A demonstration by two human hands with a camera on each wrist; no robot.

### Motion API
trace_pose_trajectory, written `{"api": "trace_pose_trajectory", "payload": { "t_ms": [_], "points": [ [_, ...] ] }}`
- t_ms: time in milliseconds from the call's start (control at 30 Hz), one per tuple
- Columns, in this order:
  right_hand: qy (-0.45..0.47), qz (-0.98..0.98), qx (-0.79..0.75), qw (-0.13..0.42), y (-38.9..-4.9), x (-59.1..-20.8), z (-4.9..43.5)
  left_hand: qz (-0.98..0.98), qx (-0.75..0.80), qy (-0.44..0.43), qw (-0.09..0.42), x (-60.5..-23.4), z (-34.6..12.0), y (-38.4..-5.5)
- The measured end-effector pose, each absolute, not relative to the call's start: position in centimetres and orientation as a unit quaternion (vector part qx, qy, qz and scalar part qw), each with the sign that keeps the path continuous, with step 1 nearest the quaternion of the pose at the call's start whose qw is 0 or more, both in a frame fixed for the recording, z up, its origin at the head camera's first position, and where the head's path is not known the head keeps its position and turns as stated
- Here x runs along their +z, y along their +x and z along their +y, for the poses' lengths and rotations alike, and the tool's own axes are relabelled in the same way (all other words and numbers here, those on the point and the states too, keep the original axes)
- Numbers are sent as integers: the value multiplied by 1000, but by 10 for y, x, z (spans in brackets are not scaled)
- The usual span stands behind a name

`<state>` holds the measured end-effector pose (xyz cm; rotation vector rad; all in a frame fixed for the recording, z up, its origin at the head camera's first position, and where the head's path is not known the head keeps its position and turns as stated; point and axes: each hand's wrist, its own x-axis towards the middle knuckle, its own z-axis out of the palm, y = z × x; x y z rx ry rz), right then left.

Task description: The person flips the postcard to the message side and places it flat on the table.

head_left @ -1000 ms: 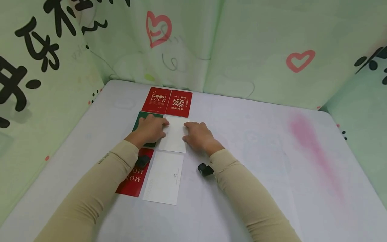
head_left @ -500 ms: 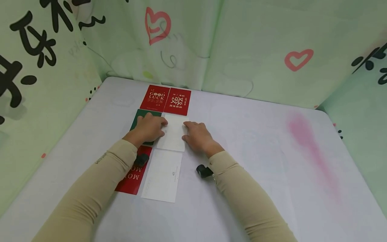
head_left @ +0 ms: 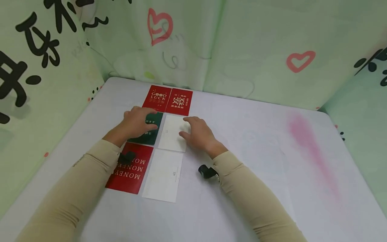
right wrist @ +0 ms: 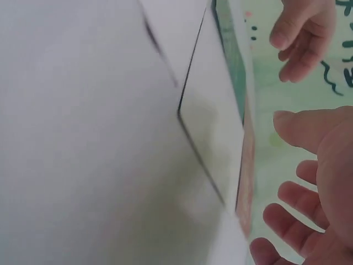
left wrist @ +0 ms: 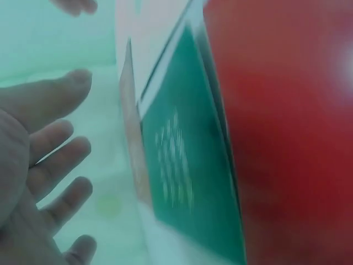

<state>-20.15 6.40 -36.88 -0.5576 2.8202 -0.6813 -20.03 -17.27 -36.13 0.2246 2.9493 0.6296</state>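
Note:
My left hand (head_left: 135,123) hovers over the green card (head_left: 153,129), thumb and fingers spread apart with nothing between them. In the left wrist view its fingers (left wrist: 60,160) stand clear of the green card (left wrist: 182,149). My right hand (head_left: 199,134) is at the right edge of the upper white card (head_left: 172,134), its thumb and forefinger parted over that card; in the right wrist view the fingers (right wrist: 298,204) are relaxed and hold nothing. Below lie a red card lettered MONEY (head_left: 133,174), partly behind the left sleeve, and a second white card (head_left: 163,174).
Two red cards, one reading GOOD LUCK (head_left: 157,97) and one with a large character (head_left: 179,102), lie at the back near the curtain (head_left: 248,43). The cards form two columns on the white table (head_left: 242,161). A small black wrist camera (head_left: 208,171) hangs by the right sleeve.
My left hand has let go of the upper white card's left edge and moved left, uncovering part of the green card. The right hand has barely shifted; the cards stay in place.

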Motion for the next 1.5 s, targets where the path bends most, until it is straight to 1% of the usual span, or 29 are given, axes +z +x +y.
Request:
{"api": "trace_pose_trajectory", "payload": {
  "t_ms": [167, 233, 333, 433, 567, 767, 933, 1100, 1300, 1500],
  "points": [
    [-205, 947, -223, 106, -198, -362, 53, 971, 212, 81, 81, -355, -196, -187],
    [-209, 948, -214, 109, -197, -362, 50, 968, 217, 81, 92, -356, -200, -184],
    [-208, 951, -202, 104, -201, -362, 49, 967, 223, 82, 94, -358, -200, -186],
    [-199, 955, -194, 102, -211, -363, 51, 967, 222, 87, 88, -359, -195, -198],
    [-186, 962, -175, 100, -234, -363, 55, 970, 210, 90, 86, -358, -182, -223],
    [-170, 973, -124, 92, -268, -363, 62, 970, 201, 97, 94, -359, -158, -261],
    [-169, 975, -105, 96, -283, -361, 63, 970, 198, 104, 97, -361, -145, -281],
    [-174, 975, -100, 99, -293, -368, 61, 971, 190, 102, 101, -368, -133, -293],
    [-169, 972, -105, 128, -298, -383, 60, 971, 181, 95, 122, -378, -126, -298],
    [-177, 972, -90, 124, -301, -387, 58, 973, 171, 87, 127, -378, -126, -301]
  ]
}}
